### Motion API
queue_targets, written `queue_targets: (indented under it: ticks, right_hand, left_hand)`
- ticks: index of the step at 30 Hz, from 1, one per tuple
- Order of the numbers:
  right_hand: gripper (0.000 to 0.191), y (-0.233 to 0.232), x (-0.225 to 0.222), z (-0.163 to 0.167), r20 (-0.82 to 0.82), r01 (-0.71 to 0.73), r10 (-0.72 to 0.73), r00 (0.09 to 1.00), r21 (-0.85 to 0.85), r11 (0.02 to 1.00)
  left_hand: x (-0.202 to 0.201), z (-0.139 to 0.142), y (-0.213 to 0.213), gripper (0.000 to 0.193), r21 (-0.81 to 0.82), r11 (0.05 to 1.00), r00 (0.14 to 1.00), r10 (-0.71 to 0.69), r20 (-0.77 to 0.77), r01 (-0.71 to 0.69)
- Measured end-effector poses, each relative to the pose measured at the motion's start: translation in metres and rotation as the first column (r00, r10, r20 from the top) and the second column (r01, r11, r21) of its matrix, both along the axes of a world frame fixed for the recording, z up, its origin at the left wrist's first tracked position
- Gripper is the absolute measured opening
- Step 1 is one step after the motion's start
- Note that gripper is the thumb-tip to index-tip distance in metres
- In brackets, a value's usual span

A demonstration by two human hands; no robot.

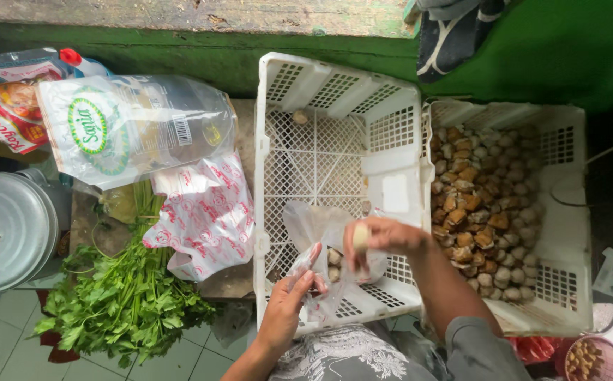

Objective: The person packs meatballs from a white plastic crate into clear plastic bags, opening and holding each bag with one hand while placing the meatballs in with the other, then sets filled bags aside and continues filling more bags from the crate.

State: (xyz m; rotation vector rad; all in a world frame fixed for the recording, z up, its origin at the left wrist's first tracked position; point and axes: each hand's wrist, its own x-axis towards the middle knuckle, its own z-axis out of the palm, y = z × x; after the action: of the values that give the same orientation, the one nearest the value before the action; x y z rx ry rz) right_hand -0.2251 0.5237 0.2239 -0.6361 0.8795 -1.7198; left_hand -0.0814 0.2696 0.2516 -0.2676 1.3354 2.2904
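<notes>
At nine o'clock a metal pot lid (3,229) sits at the frame's edge. Above it, toward ten o'clock, lie a red snack packet (3,116) and a large clear refill pouch (133,127). Below the pouch a bunch of leafy greens (119,300) spreads toward seven o'clock, with a white printed plastic bag (204,215) just beside it on the desk (243,120).

In the centre stands a white plastic crate (320,141), mostly bare inside. At six o'clock the left hand (289,303) pinches the edge of a thin clear plastic bag (313,229) that hangs over the crate's near part, its grip pressed together on the film. A few round pale balls (334,257) lie inside the bag. Just right of it the right hand (384,240) holds one pale ball (360,236) between fingertips above the bag's mouth.

At three o'clock a second white crate (567,233) touches the first, filled with a heap of brown and pale food pieces (486,212). At five o'clock a small bowl of nuts (589,360) shows.
</notes>
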Motion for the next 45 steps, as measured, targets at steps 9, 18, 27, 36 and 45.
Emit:
queue_targets:
  ticks: [9, 18, 27, 36, 45]
  right_hand:
    - [0.056, -0.032, 0.07, 0.058, -0.736, 0.499, 0.29, 0.612, 0.643, 0.581]
    - [0.032, -0.061, -0.135, -0.037, -0.815, 0.828, -0.246, 0.525, 0.422, 0.369]
    - [0.042, -0.131, -0.187, -0.109, -0.995, 0.968, -0.099, 0.023, -0.002, 0.25]
    - [0.035, -0.082, -0.113, -0.064, -0.667, 0.936, -0.658, 0.35, 0.228, 0.266]
    - [0.057, 0.014, 0.017, 0.007, -0.188, 0.675, -0.658, 0.729, 0.043, 0.736]
  left_hand:
    - [0.013, 0.002, -0.011, 0.059, 0.071, 0.997, 0.998, 0.023, 0.06, -0.028]
    - [0.036, -0.002, -0.016, 0.055, 0.056, 0.998, 0.994, 0.016, 0.11, -0.022]
    - [0.04, 0.001, -0.021, 0.057, -0.077, 0.996, 0.997, -0.035, 0.063, 0.04]
    - [0.027, 0.014, -0.019, 0.057, -0.097, 0.994, 0.994, -0.031, 0.105, 0.041]
    - [0.017, 0.017, -0.006, 0.057, -0.075, 0.995, 0.997, -0.06, 0.054, 0.064]
